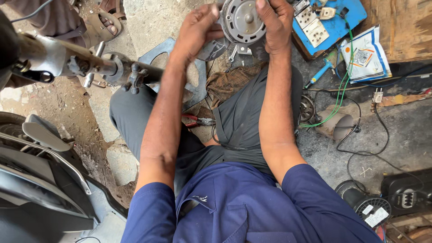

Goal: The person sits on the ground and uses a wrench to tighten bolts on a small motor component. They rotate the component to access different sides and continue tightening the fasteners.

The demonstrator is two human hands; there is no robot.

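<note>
Nearest us, at six o'clock, we see our blue cotton shirt (pixel 243 207) and grey trousers (pixel 243 117); red-handled steel pliers (pixel 194 120) lie on the ground between the knees. At four o'clock stands a black cylindrical motor with a ribbed end (pixel 366 204). At three o'clock a cream rounded housing (pixel 337 126) lies on its side amid green and black wires; we cannot tell what it contains. At twelve o'clock we hold the round grey metal motor casing with a central hub (pixel 243 20) above the ground. The left hand (pixel 195 31) pinches its left rim, and the right hand (pixel 275 24) clamps its right rim, fingers pressed on the edge. We judge it heavy, stiff and not fragile, best gripped by opposite rims. At one o'clock a blue board (pixel 339 22) bears white sockets.
</note>
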